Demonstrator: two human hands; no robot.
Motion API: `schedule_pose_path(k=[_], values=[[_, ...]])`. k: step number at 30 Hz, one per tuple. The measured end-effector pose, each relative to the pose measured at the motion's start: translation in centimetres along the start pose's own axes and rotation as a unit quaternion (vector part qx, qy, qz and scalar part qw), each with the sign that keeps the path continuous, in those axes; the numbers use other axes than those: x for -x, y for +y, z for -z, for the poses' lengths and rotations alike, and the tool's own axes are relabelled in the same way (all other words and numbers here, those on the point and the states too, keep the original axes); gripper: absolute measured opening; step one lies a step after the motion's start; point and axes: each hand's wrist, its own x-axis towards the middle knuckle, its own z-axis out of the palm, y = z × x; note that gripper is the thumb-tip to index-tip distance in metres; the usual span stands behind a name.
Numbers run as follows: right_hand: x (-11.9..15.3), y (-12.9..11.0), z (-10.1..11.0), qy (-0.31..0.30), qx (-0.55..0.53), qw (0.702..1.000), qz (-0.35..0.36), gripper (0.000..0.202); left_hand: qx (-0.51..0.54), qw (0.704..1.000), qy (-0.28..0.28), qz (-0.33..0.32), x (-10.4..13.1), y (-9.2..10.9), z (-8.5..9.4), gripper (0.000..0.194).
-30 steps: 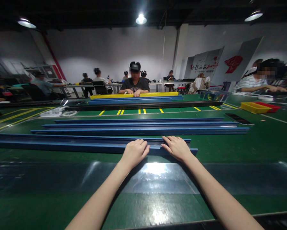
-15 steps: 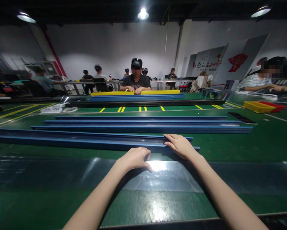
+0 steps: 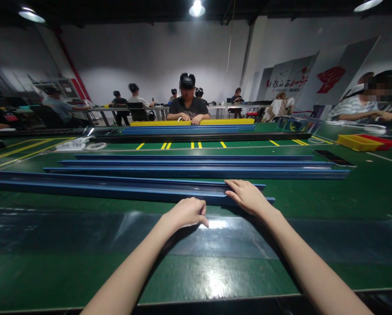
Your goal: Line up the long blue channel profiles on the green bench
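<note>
One blue channel [image 3: 133, 186] under our right hand [image 3: 246, 197], fingers loosely spread; our left [image 3: 185, 212] curls near the clear strip [image 3: 228, 236], its grip unclear.

Dim rm, overhead lamps [image 3: 197, 8], glare on film [image 3: 218, 236] (v. bright), edges blurred.

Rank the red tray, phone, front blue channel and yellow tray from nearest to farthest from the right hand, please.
1. Front blue channel: touched by the right hand.
2. Phone: ahead, to the right.
3. Yellow tray: beyond the phone.
4. Red tray: farther right.
</note>
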Motion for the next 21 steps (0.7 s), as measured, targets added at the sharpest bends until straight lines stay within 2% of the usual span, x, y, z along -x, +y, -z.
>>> schedule_pose_path(k=[5, 12, 17, 21], values=[[0.2, -0.1, -0.3, 0.026, 0.022, 0.999, 0.022, 0.052, -0.018, 1.000, 0.010, -0.010, 0.0, 0.1, 0.2, 0.025], [0.6, -0.9, 0.3, 0.086, -0.005, 0.993, 0.084, 0.048, -0.066, 0.995, 0.070, -0.013, 0.3, 0.6, 0.5, 0.021], [0.8, -2.1, 1.0, 0.101, -0.039, 0.983, 0.145, 0.040, -0.105, 0.978, 0.176, -0.030, 0.4, 0.9, 0.6, 0.018], [0.8, -2.8, 1.0, 0.101, -0.034, 0.983, 0.151, 0.032, -0.185, 0.939, 0.287, -0.047, 0.3, 0.8, 0.6, 0.022]])
